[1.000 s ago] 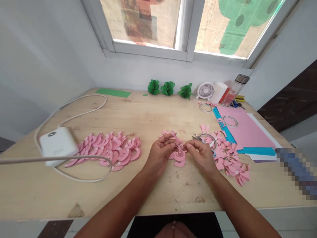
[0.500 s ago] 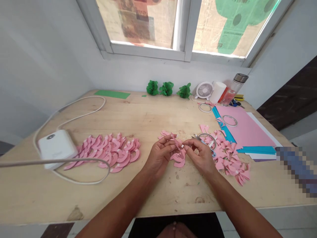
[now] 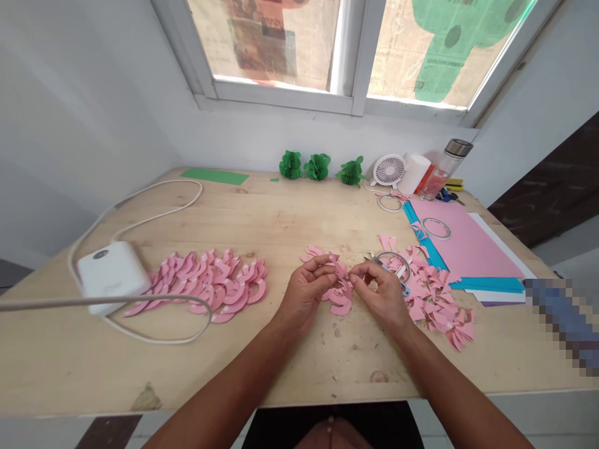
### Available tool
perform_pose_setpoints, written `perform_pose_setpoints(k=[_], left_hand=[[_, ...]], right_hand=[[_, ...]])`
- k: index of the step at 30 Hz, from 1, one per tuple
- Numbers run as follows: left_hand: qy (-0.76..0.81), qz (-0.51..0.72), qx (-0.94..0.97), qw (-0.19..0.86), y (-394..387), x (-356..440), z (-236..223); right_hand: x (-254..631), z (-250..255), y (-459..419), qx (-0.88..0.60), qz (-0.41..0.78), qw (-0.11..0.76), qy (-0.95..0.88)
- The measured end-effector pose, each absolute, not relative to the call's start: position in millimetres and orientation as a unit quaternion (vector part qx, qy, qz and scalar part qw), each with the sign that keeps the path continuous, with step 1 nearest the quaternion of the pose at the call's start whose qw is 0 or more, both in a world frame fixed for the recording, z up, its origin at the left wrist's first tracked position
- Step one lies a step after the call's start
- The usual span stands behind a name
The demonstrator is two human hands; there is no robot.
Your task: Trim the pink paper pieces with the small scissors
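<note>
A curved pink paper piece [image 3: 337, 267] is pinched between the thumb and fingers of my left hand [image 3: 303, 292]. Thumb and forefinger of my right hand [image 3: 380, 294] close together at the right edge of that same piece; whether they also hold a bit of tape is too small to tell. Beneath the hands lie a few more curved pink cutouts [image 3: 340, 308]. Scissors with blue handles [image 3: 403, 288] rest just beyond my right hand, partly under a roll of tape [image 3: 406, 260]. To the left, curved pink pieces with white patches [image 3: 234, 293] overlap in rows.
Pink scraps [image 3: 437, 299] spread to the right, beside stacked coloured sheets [image 3: 477, 246] carrying a tape ring [image 3: 436, 228]. A white power bank [image 3: 112, 274] with a looping cable stands left. Green paper ornaments [image 3: 317, 167], a small fan [image 3: 389, 169] and a bottle [image 3: 442, 171] line the back.
The white bit that showed at my right fingertips is no longer clearly seen, and those fingers are a little closer against the pink piece. The camera view has shifted slightly.
</note>
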State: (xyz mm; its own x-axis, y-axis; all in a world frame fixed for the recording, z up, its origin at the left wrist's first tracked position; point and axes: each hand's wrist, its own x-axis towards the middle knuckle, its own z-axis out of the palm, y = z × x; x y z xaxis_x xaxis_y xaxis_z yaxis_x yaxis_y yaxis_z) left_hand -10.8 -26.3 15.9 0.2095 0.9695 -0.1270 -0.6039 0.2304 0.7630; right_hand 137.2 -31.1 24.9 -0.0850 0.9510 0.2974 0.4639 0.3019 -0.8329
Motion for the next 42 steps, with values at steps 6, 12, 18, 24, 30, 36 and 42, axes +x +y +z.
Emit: perform_pose_setpoints(k=[6, 12, 18, 24, 30, 36, 42], left_hand=[[0.326, 0.55, 0.292, 0.711, -26.1, -10.4, 17.7], [0.347, 0.562, 0.251, 0.707, -24.1, -11.8, 13.9], [0.379, 0.6, 0.204, 0.675, -20.4, -12.8, 11.2], [0.375, 0.614, 0.186, 0.669, -18.4, -15.1, 9.4], [0.364, 0.604, 0.18, 0.685, -20.4, -15.4, 13.1], [0.379, 0.6, 0.225, 0.667, -21.8, -14.3, 15.1], [0.395, 0.549, 0.274, 0.683, -24.1, -12.1, 13.0]], right_hand=[[137.2, 26.4, -30.8, -0.517, 0.261, 0.429, -0.693], [140.4, 23.3, -29.8, -0.513, 0.276, 0.451, -0.677], [141.5, 20.4, -28.1, -0.477, 0.352, 0.456, -0.664], [139.5, 19.6, -27.0, -0.458, 0.327, 0.431, -0.706], [137.6, 19.8, -27.2, -0.458, 0.307, 0.415, -0.724], [140.1, 18.8, -27.0, -0.483, 0.351, 0.443, -0.669], [141.9, 17.4, -27.1, -0.497, 0.376, 0.482, -0.616]])
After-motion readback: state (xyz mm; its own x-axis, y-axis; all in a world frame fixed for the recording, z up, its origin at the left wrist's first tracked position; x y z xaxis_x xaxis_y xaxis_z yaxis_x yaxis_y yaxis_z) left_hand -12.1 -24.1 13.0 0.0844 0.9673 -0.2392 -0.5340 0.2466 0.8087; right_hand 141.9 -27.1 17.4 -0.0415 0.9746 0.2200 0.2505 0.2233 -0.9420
